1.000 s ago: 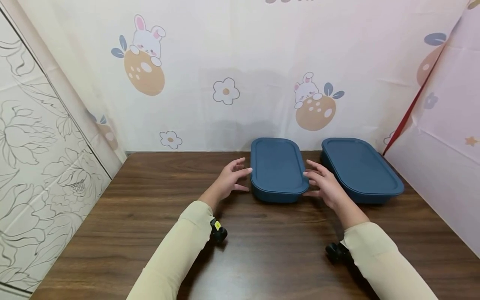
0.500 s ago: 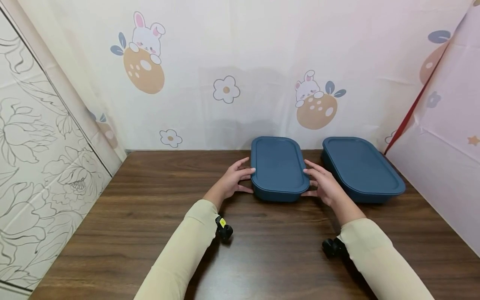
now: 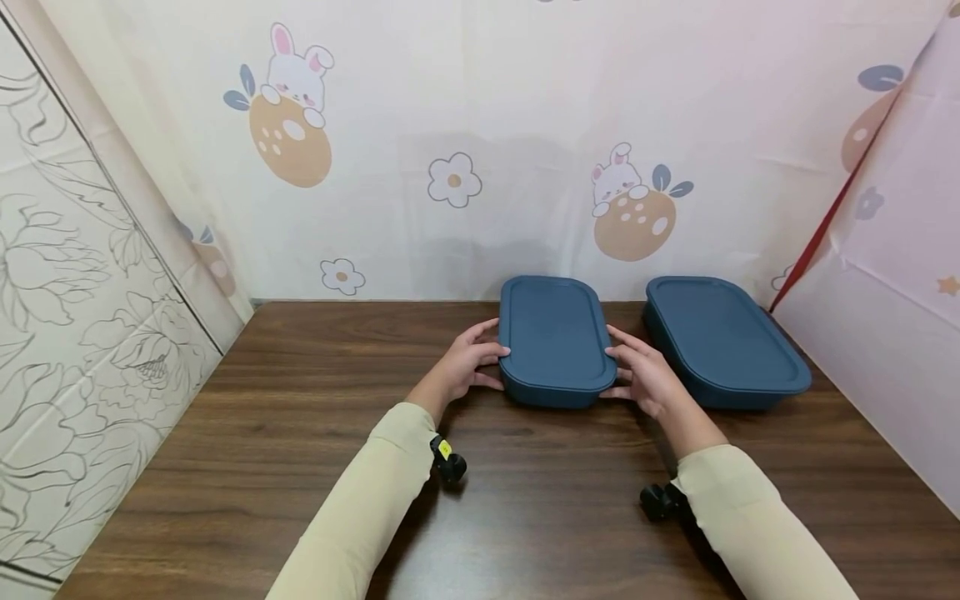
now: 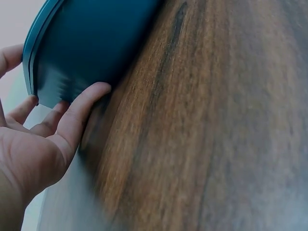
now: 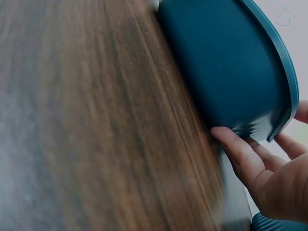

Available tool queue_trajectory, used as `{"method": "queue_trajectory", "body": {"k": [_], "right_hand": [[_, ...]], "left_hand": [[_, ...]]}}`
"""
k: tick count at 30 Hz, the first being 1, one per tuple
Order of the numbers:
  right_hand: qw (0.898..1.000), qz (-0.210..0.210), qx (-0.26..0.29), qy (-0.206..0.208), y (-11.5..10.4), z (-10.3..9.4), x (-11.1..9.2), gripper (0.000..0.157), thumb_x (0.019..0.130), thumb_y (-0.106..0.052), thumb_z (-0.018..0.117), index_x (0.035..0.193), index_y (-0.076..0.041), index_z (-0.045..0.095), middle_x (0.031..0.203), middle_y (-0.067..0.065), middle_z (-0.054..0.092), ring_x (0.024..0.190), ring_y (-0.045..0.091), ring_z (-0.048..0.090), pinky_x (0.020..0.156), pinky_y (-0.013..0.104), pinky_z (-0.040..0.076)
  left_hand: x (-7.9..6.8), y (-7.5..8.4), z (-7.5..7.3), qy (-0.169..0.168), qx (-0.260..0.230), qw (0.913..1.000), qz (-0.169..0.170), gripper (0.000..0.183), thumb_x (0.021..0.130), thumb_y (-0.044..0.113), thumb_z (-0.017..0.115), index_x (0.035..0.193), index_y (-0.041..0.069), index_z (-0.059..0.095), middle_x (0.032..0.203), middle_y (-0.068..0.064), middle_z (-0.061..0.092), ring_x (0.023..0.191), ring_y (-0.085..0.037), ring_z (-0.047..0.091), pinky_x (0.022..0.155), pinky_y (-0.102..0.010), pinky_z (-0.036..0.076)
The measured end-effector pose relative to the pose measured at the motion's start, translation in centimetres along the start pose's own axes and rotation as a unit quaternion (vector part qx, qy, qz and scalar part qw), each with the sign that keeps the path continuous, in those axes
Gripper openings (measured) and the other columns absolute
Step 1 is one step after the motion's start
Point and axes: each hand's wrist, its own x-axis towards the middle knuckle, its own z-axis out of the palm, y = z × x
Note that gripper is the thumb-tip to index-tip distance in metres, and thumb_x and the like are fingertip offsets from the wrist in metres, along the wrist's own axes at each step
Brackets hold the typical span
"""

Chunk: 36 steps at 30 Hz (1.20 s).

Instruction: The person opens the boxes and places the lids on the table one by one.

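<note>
A dark blue lidded food container [image 3: 557,333] rests on the brown wooden table, right of the middle, between my two hands. My left hand [image 3: 459,367] holds its left side, with one fingertip on the lid's rim and others lower on the wall. On the opposite side my right hand [image 3: 651,379] holds it the same way. Up close in the left wrist view, spread fingers touch the container's wall [image 4: 91,43], one of them down near its base. The right wrist view has fingertips from the base up to the lid rim [image 5: 288,86].
Just right of my right hand stands a second blue lidded container [image 3: 723,333], its ribbed corner [image 5: 279,222] low in the right wrist view. A curtain with printed rabbits [image 3: 375,125] hangs behind the table [image 3: 315,467], and a pale panel [image 3: 900,317] runs along the right side.
Both hands have closed in on the container's sides, the left moving right and the right moving slightly left. The container has shifted only a touch toward me.
</note>
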Motion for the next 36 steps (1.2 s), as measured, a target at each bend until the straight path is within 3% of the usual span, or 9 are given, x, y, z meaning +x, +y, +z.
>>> {"method": "queue_trajectory", "body": {"k": [17, 36], "right_hand": [[1.0, -0.01, 0.012, -0.006, 0.1, 0.4, -0.8, 0.064, 0.1, -0.018, 0.054, 0.156, -0.02, 0.024, 0.105, -0.004, 0.064, 0.083, 0.016, 0.066, 0.07, 0.043, 0.058], [1.0, -0.02, 0.009, -0.022, 0.5, 1.6, -1.6, 0.064, 0.1, -0.019, 0.056, 0.156, -0.018, 0.025, 0.108, -0.005, 0.064, 0.084, 0.016, 0.066, 0.07, 0.043, 0.058]], "left_hand": [[-1.3, 0.0, -0.1, -0.008, -0.005, 0.9999, 0.011, 0.066, 0.089, 0.003, 0.064, 0.148, 0.021, 0.041, 0.141, -0.015, 0.045, 0.108, -0.03, 0.057, 0.065, -0.046, 0.059], [-3.8, -0.2, -0.7, -0.008, -0.019, 0.9993, 0.03, 0.065, 0.089, 0.003, 0.062, 0.148, 0.019, 0.04, 0.136, -0.018, 0.045, 0.099, -0.027, 0.059, 0.063, -0.046, 0.059]]}}
